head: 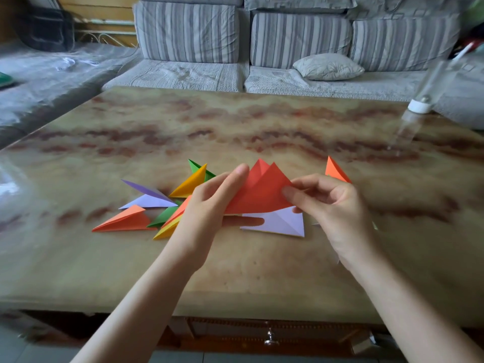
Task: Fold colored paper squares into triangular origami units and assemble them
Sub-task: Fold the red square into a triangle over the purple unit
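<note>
Just above the table [262, 271], a partly folded red paper [259, 195] is held up between both hands, its two pointed flaps rising at the top. The left hand [207, 208] pinches the paper's left edge, its fingers [241, 171] clamped on the sheet, with one more finger showing beneath the lower edge. The right hand [335, 213] grips the right corner, fingers [290, 192] curled and pressed together on the paper.

Directly under the red paper, a lavender sheet [282, 222] with crease lines lies flat on the table. Left of the hands sits a loose pile of folded triangular units: an orange unit [125, 221] nearest the table's left side, a purple unit [146, 189] and a pale lavender unit [150, 202] touching behind it, a yellow unit [190, 183] leaning over a green unit [197, 166], and another green unit [163, 216] beside a yellow-and-orange stack [170, 226] partly hidden by the left wrist. One more orange unit [336, 171] stands just behind the right hand.

At the table's far right edge a clear bottle [421, 103] with a white cap tilts, blurred. A striped sofa [188, 35] with a small pillow [327, 66] stands beyond.
</note>
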The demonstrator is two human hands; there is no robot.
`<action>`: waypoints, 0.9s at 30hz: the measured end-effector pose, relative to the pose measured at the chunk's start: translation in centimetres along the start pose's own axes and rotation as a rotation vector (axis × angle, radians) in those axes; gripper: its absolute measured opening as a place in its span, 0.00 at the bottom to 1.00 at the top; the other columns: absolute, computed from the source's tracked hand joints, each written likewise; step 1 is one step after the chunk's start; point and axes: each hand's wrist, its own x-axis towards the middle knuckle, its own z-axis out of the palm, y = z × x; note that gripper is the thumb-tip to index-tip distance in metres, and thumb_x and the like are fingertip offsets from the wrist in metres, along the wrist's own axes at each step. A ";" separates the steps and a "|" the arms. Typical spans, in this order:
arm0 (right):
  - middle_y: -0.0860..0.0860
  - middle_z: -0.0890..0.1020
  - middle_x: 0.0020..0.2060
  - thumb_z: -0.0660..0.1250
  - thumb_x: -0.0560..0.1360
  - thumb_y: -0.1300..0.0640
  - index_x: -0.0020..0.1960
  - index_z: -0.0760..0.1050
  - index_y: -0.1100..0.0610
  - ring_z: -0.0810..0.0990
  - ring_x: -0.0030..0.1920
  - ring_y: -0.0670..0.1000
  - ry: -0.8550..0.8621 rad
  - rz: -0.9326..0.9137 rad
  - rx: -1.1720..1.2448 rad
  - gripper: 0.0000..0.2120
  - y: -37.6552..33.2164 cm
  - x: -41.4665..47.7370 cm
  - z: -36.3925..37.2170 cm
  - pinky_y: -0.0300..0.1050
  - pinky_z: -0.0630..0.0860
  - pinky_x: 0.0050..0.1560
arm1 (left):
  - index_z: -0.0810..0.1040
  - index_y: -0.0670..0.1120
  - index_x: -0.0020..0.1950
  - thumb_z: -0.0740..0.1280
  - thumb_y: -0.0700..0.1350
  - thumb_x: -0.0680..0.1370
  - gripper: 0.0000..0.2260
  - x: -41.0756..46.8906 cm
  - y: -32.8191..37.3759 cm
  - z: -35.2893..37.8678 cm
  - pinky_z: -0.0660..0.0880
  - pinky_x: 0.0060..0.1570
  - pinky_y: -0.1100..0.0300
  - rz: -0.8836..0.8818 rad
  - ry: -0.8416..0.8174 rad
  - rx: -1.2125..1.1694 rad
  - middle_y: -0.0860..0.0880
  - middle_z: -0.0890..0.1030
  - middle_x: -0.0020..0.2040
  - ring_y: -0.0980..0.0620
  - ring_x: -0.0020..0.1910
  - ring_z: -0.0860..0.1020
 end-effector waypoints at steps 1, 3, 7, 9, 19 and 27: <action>0.48 0.82 0.31 0.73 0.68 0.64 0.39 0.81 0.57 0.77 0.33 0.45 0.004 0.002 -0.003 0.04 0.1 0.0 0.1 0.35 0.73 0.35 | 0.83 0.45 0.42 0.66 0.55 0.69 0.14 -0.1 0.0 0.1 0.79 0.36 0.57 0.008 -0.008 0.016 0.48 0.82 0.38 0.53 0.39 0.81; 0.47 0.82 0.31 0.73 0.68 0.63 0.39 0.81 0.55 0.77 0.33 0.46 0.000 -0.001 -0.019 0.04 0.1 0.0 0.1 0.39 0.74 0.34 | 0.82 0.44 0.47 0.69 0.52 0.67 0.15 -0.1 -0.1 0.2 0.80 0.38 0.58 0.029 -0.012 0.064 0.49 0.84 0.40 0.53 0.41 0.83; 0.46 0.81 0.31 0.74 0.68 0.64 0.40 0.79 0.55 0.77 0.32 0.47 -0.003 -0.008 -0.010 0.06 0.0 -0.1 0.3 0.38 0.72 0.29 | 0.80 0.46 0.48 0.71 0.37 0.70 0.09 -0.1 -0.4 0.3 0.79 0.36 0.63 0.062 0.012 0.101 0.51 0.85 0.38 0.55 0.37 0.83; 0.46 0.80 0.30 0.74 0.68 0.64 0.45 0.78 0.56 0.77 0.30 0.46 -0.012 0.009 0.006 0.08 0.0 -0.1 0.3 0.38 0.72 0.28 | 0.80 0.46 0.46 0.70 0.33 0.71 0.09 -0.1 -0.4 0.3 0.78 0.34 0.65 0.076 0.028 0.088 0.52 0.85 0.35 0.56 0.35 0.83; 0.53 0.79 0.28 0.74 0.68 0.62 0.38 0.81 0.54 0.73 0.23 0.45 -0.005 0.066 0.001 0.04 -0.3 -0.2 0.4 0.37 0.70 0.24 | 0.79 0.47 0.43 0.70 0.33 0.72 0.09 -0.2 -0.2 0.5 0.77 0.32 0.68 0.080 0.051 0.063 0.52 0.84 0.33 0.58 0.32 0.82; 0.50 0.80 0.27 0.74 0.67 0.61 0.37 0.81 0.54 0.75 0.26 0.48 -0.017 0.099 0.044 0.03 -0.1 -0.2 0.4 0.39 0.70 0.25 | 0.79 0.47 0.42 0.69 0.32 0.72 0.09 -0.2 -0.3 0.6 0.78 0.32 0.67 0.075 0.052 0.062 0.53 0.84 0.32 0.58 0.32 0.82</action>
